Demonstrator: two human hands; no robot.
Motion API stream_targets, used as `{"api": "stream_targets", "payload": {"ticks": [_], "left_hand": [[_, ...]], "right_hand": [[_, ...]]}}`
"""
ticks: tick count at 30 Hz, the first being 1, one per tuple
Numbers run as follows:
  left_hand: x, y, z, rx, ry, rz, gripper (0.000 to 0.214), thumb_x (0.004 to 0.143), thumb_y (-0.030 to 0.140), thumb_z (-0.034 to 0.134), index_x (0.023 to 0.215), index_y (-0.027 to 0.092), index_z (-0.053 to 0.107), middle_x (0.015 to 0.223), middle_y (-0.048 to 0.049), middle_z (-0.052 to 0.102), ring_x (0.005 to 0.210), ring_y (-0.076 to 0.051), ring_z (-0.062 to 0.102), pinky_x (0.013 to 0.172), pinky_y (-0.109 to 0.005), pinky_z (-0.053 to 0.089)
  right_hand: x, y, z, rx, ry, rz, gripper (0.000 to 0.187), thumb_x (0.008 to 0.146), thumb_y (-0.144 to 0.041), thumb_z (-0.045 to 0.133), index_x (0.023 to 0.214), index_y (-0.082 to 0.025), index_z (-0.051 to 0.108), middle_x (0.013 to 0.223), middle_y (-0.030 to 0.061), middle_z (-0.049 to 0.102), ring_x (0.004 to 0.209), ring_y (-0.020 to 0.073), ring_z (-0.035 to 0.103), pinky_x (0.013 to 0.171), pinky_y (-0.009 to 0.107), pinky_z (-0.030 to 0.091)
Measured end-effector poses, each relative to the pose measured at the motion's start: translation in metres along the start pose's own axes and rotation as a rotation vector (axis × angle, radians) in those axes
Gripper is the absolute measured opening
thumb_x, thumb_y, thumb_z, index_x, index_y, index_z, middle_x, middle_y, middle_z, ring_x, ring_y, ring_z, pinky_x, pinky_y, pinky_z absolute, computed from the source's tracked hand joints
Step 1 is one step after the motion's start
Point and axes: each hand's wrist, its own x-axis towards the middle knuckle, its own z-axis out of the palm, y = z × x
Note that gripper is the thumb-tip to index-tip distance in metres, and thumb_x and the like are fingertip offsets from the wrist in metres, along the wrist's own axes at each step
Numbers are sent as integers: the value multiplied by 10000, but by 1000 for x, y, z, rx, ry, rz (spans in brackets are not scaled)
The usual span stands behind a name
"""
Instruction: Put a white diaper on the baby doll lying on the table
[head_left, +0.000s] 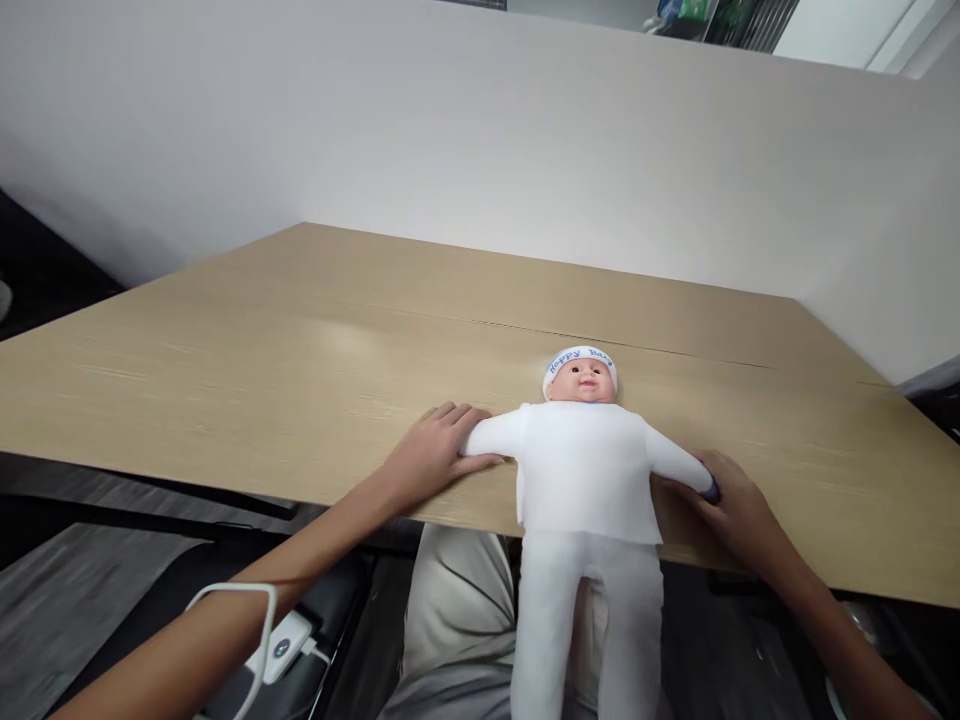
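Beyond the table (247, 370) stood a pale wall (450, 130). Left hand (442, 450) and right hand (735, 505) clasped a doll (589, 470) by both arms (495, 436), apparently steadying it; any move seemed to call for even grips

Soft, fairly even light, seemingly from above. Pale glare on table (225, 380), left of doll (589, 505). Wall (517, 150) shades greyer toward left. Doll's top (585, 455) bleached nearly flat, folds faint; legs (546, 610) greyer, shaded below table edge. Floor (45, 610) dim. Headband (579, 355) lettering slightly soft, readable. Wide-lens stretch toward the sides; left forearm (330, 542) drawn out at near corner.
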Motion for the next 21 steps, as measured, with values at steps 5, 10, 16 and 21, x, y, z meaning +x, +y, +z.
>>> {"api": "stream_targets", "payload": {"ticks": [5, 10, 16, 21], "left_hand": [[40, -38, 14, 14, 48, 14, 678, 981, 800, 545, 1250, 195, 691, 1140, -133, 790, 1020, -338, 725, 940, -464, 537], [80, -75, 24, 45, 126, 28, 797, 967, 830, 528, 1389, 159, 611, 1222, -180, 772, 1098, -362, 731, 992, -489, 539], [116, -104, 29, 50, 121, 34, 748, 998, 779, 529, 1428, 170, 586, 1348, -200, 734, 1227, -375, 696, 1094, -505, 489], [146, -116, 33, -22, 210, -156, 745, 980, 756, 576, 1447, 177, 537, 1421, -191, 689, 1311, -379, 651, 1140, -494, 441]], "right_hand": [[43, 8, 17, -58, 48, -67, 391, 1037, -622, 545, 1116, -248, 629, 1047, 101, 717, 951, 314, 667, 841, 424, 523], [91, 24, 28, -108, 62, -140, 289, 992, -481, 552, 1124, -230, 607, 1031, 104, 699, 932, 306, 649, 835, 417, 509], [145, 46, 40, -138, 117, -164, 279, 886, -389, 554, 1097, -217, 616, 1018, 112, 688, 942, 316, 639, 863, 428, 508], [194, 47, 48, -111, 186, -136, 296, 871, -381, 567, 1095, -206, 650, 1055, 131, 709, 973, 328, 640, 893, 448, 517]]}}
